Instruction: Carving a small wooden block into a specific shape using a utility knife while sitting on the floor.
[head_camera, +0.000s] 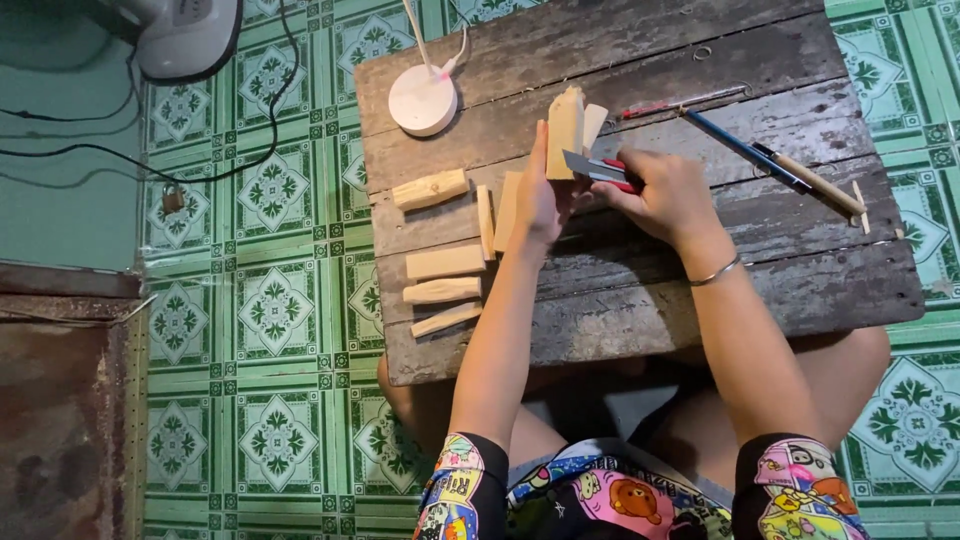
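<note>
My left hand (541, 196) grips a pale upright wood block (565, 128) standing on a low dark plank table (650, 300). My right hand (662, 195) holds a red-handled utility knife (598, 170) with its blade against the block's lower side. A thinner split piece (594, 124) leans on the block's right. Several cut wood pieces lie to the left: a short round stick (431, 189), two thin slats (497, 216) and three flat pieces (443, 288).
A white round lamp base (422, 100) with a cord sits at the table's far left. A red pen (680, 101), a blue pencil (745, 150) and a wooden-handled tool (822, 184) lie at the right. Green patterned tiles (270, 300) surround the table; a fan base (185, 35) stands top left.
</note>
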